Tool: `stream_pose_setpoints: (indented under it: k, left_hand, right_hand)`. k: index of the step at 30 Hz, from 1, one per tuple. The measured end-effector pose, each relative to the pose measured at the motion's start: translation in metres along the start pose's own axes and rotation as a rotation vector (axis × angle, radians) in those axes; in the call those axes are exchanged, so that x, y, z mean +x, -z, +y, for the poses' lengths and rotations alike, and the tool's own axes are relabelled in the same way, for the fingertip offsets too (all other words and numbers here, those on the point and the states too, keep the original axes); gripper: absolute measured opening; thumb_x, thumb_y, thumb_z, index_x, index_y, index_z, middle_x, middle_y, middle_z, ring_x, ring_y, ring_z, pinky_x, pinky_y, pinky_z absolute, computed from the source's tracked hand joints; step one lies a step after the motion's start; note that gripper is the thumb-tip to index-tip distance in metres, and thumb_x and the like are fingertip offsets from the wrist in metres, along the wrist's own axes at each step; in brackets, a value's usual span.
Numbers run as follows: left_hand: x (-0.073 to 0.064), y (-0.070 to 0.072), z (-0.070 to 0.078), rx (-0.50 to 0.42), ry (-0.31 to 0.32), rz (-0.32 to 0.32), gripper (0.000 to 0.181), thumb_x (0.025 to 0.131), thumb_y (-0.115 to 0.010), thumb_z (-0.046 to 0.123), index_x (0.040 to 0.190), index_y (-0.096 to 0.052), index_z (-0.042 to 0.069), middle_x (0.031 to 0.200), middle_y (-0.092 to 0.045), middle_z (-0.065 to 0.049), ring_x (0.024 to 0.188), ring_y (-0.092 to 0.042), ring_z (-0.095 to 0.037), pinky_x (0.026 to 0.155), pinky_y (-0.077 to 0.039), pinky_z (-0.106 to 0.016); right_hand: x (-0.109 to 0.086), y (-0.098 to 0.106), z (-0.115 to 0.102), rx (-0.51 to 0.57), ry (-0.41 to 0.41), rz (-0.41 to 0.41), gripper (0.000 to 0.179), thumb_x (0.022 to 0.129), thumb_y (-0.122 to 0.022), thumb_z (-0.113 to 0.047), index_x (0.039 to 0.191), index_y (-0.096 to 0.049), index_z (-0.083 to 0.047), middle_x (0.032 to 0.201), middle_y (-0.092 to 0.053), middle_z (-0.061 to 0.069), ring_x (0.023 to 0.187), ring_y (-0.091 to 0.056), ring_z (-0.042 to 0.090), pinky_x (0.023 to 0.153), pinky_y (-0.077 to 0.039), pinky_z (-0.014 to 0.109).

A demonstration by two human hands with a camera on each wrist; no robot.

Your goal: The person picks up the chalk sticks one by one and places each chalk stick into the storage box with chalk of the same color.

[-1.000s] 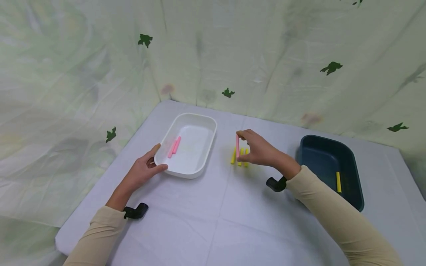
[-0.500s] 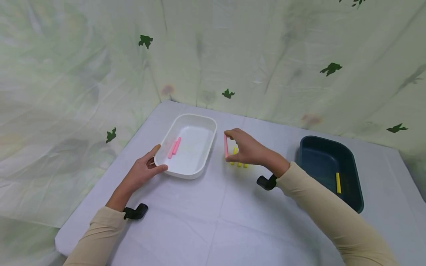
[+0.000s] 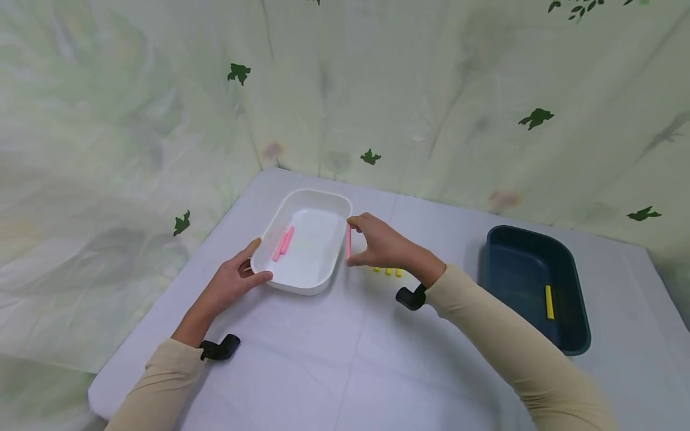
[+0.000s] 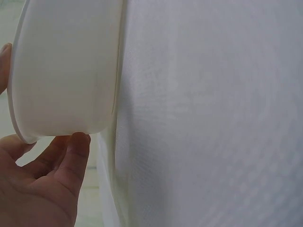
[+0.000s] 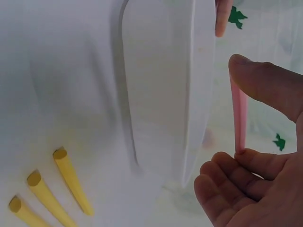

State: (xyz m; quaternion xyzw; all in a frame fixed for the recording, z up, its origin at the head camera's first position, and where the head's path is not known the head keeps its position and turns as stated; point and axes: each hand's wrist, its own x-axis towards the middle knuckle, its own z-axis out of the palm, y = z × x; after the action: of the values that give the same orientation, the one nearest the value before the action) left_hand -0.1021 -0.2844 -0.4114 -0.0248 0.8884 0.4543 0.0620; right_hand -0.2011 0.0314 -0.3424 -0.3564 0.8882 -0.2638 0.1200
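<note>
Between the thumb and a fingertip, my right hand (image 3: 384,244) pinches a pink chalk-like stick (image 5: 240,120) by its two ends. In the head view it overlaps the right rim of the white tray (image 3: 293,289). My left hand (image 3: 229,286) grips the tray's near left corner; the left wrist view shows its fingers (image 4: 75,153) against the outer wall. Two pink sticks (image 3: 287,240) lie side by side within the tray, toward its left. Behind my right hand, three yellow sticks (image 5: 72,179) lie on the cloth, partly hidden in the head view.
A dark blue tray (image 3: 581,299) stands on the right of the table, holding one yellow stick (image 3: 549,302). White cloth (image 3: 302,371) covers the table. A pale curtain with green leaf shapes (image 3: 536,118) hangs behind it.
My right hand has moved left with the pink stick, from over the yellow sticks to the white tray's right rim. My left hand keeps its grip on the tray.
</note>
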Motion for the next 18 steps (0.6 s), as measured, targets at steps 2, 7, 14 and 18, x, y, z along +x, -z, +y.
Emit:
stream_pose_setpoints:
  k: [2,7,14,18]
  left_hand:
    - [-0.001,-0.001,-0.001,0.007,0.004,0.001,0.088,0.081,-0.067,0.039,0.148,-0.011,0.028,0.154,-0.017,-0.008,0.134,-0.034,-0.034,0.098,-0.042,-0.044]
    - [-0.003,-0.003,-0.004,-0.001,0.001,0.005,0.088,0.081,-0.067,0.038,0.148,-0.011,0.027,0.154,-0.017,-0.007,0.134,-0.034,-0.033,0.099,-0.042,-0.044]
    - [-0.002,-0.003,-0.004,-0.003,-0.018,0.005,0.089,0.079,-0.068,0.042,0.148,-0.012,0.026,0.154,-0.017,-0.006,0.135,-0.034,-0.032,0.098,-0.042,-0.043]
    - [0.000,-0.001,-0.003,0.003,-0.022,0.008,0.090,0.079,-0.068,0.043,0.148,-0.012,0.025,0.154,-0.016,-0.006,0.135,-0.034,-0.032,0.098,-0.042,-0.043]
  right_hand:
    - [0.004,-0.003,-0.002,0.003,-0.020,-0.006,0.078,0.072,-0.076,-0.032,0.136,-0.039,-0.006,0.129,-0.046,0.009,0.118,-0.046,0.022,0.099,-0.043,0.035]
    - [0.013,-0.012,-0.006,0.006,-0.085,-0.017,0.081,0.071,-0.076,-0.034,0.137,-0.038,-0.005,0.132,-0.045,0.009,0.119,-0.045,0.020,0.099,-0.044,0.034]
    - [0.023,-0.018,-0.009,-0.032,-0.117,0.005,0.082,0.070,-0.077,-0.037,0.135,-0.040,-0.004,0.128,-0.048,0.010,0.114,-0.047,0.020,0.096,-0.045,0.033]
    - [0.026,-0.018,-0.010,-0.042,-0.118,0.012,0.082,0.069,-0.077,-0.038,0.134,-0.042,-0.004,0.125,-0.049,0.010,0.110,-0.048,0.020,0.094,-0.046,0.033]
